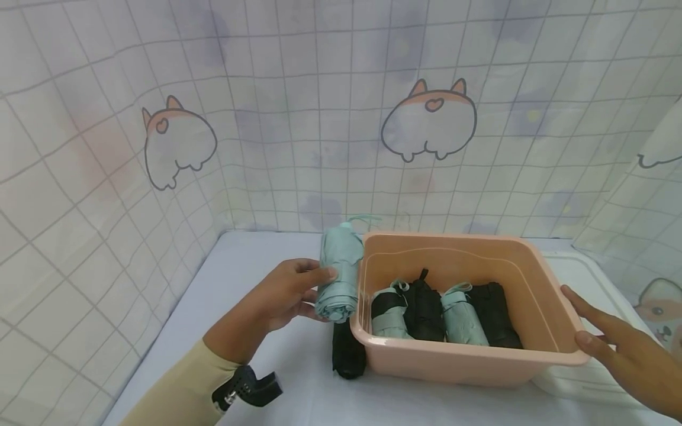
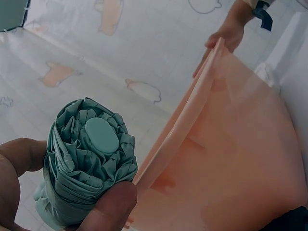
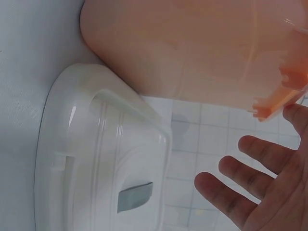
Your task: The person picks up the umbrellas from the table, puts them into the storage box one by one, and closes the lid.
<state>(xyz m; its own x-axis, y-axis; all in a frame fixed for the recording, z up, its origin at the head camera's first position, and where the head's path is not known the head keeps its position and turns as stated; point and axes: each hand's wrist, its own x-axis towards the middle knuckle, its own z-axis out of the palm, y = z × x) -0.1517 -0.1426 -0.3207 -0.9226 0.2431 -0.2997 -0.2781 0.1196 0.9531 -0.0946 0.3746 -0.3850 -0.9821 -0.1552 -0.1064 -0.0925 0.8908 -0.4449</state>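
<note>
My left hand (image 1: 290, 293) grips a folded mint-green umbrella (image 1: 341, 272) just left of the peach plastic bin (image 1: 442, 360). In the left wrist view, thumb and fingers pinch the umbrella's sides, its round cap facing the camera. My right hand (image 1: 620, 343) rests with extended fingers at the bin's right rim. Within the bin, a green umbrella with a black band (image 1: 388, 322), a black umbrella (image 1: 424, 310), another green umbrella (image 1: 463, 319) and a further black one (image 1: 495, 313) lie side by side.
A black folded umbrella (image 1: 348, 352) lies on the white table (image 1: 266, 378) against the bin's left side, partly under the held one. A white plastic lid (image 3: 110, 159) lies right of the bin, partly beneath it. Patterned curtains (image 1: 298, 118) hang behind and at both sides.
</note>
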